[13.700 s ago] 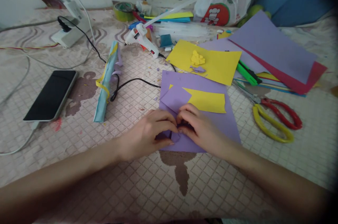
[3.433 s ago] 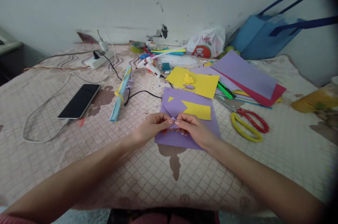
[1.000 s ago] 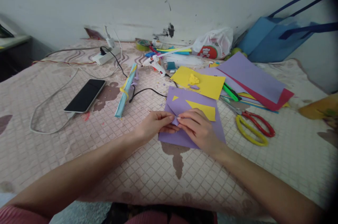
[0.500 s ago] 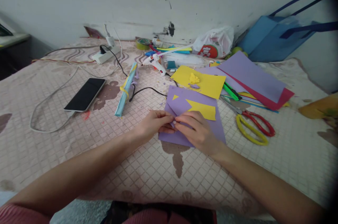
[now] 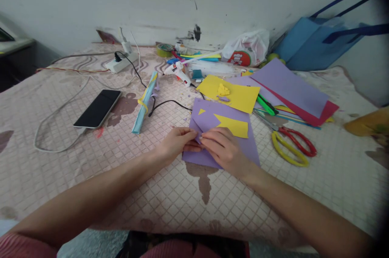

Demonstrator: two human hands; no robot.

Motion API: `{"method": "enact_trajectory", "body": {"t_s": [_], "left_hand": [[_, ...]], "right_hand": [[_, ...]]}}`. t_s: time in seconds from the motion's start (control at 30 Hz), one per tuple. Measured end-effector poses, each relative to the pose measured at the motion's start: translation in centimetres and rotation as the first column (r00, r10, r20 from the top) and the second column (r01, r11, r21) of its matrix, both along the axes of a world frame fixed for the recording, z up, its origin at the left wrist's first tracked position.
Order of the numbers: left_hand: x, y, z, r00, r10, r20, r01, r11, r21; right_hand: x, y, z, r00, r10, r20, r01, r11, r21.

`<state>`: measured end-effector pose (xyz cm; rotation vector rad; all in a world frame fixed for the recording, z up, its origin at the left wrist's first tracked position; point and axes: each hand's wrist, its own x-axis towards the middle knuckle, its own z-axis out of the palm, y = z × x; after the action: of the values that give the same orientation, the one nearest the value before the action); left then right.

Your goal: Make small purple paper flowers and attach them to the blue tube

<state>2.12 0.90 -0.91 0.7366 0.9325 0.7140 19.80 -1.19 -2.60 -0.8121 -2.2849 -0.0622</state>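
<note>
My left hand (image 5: 181, 141) and my right hand (image 5: 226, 148) meet over a purple paper sheet (image 5: 209, 162), fingertips nearly touching. Between them they pinch a piece of purple paper (image 5: 197, 136); its colour blends with the sheet below, and my fingers hide much of it. Just past my right hand, a cut yellow paper piece (image 5: 238, 127) with a pointed end lies on the sheet. A small yellow triangle (image 5: 201, 111) sits near the sheet's far edge.
To the right lie scissors (image 5: 290, 148), a green cutter (image 5: 266, 105) and stacked paper (image 5: 291, 87). A glue gun (image 5: 179, 73) and yellow sheet (image 5: 237, 99) are farther back. On the left are a light-blue paper stick (image 5: 145, 104), a phone (image 5: 99, 108) and a power strip (image 5: 121, 63).
My fingers have shifted very slightly at the pinched purple paper. A small pale spot between the fingertips shows less now. Everything else stays in place.
</note>
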Motion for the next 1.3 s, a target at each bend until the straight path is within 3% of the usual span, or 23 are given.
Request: {"method": "enact_trajectory", "body": {"t_s": [0.3,0.5,0.7,0.83,1.0,1.3], "left_hand": [[0.0,0.2,0.1,0.999,0.038,0.030,-0.035,0.996,-0.079],[-0.1,0.1,-0.4,0.999,-0.026,0.028,0.027,0.999,-0.028],[0.0,0.0,-0.7,0.996,-0.086,-0.029,0.087,0.996,0.028],[0.0,-0.1,-0.8,0.994,-0.101,-0.036,0.102,0.994,0.031],[-0.1,-0.1,-0.9,0.994,-0.096,-0.056,0.100,0.992,0.078],[0.0,-0.1,-0.8,0.984,-0.146,-0.105,0.161,0.974,0.156]], "right_hand": [[-0.2,0.2,-0.1,1.000,0.002,-0.009,-0.003,1.000,-0.025],[-0.5,0.2,0.0,0.998,-0.024,-0.062,0.015,0.988,-0.153],[-0.5,0.5,0.5,0.961,-0.113,-0.254,-0.008,0.902,-0.431],[-0.5,0.8,0.2,0.930,-0.159,-0.330,-0.044,0.845,-0.533],[-0.4,0.8,-0.1,0.929,-0.190,-0.316,-0.039,0.802,-0.596],[-0.6,0.6,-0.1,0.906,-0.247,-0.344,-0.027,0.777,-0.629]]}}
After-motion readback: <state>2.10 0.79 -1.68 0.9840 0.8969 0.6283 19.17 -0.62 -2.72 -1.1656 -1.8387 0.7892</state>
